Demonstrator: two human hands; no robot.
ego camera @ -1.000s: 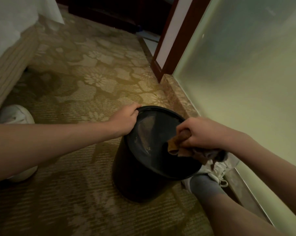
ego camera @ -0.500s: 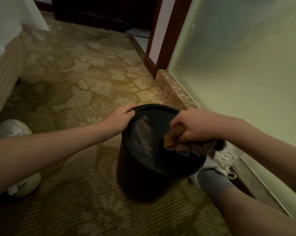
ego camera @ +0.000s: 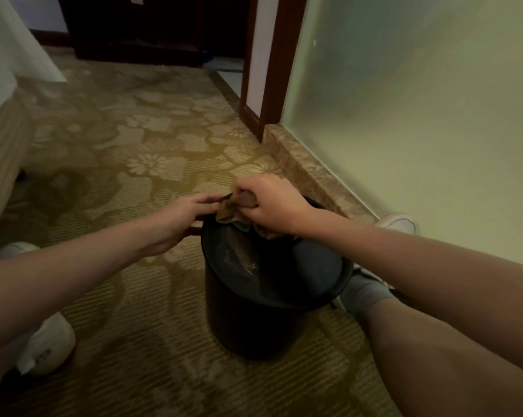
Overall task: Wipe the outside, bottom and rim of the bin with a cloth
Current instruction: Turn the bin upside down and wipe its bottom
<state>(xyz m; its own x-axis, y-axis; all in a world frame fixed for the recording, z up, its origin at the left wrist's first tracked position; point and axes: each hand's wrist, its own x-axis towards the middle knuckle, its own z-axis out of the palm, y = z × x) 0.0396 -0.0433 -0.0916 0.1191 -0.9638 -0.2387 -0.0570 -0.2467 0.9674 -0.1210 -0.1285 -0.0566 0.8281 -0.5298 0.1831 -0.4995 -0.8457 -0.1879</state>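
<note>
black bin (ego camera: 254, 320) upright on carpet (ego camera: 152, 136); right hand (ego camera: 272, 203) clutches bunched cloth (ego camera: 228, 210) on its far rim; left hand (ego camera: 185, 216), fingers nearly straight, rests on rim beside it.

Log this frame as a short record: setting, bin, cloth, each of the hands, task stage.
setting: patterned carpet beside a pale wall
bin: black, upright on the carpet
cloth: brown, bunched on the bin's far rim
right hand: grips the cloth, pressing it on the rim
left hand: rests on the rim beside the cloth, fingers fairly straight
stage: cloth at the rim
</note>
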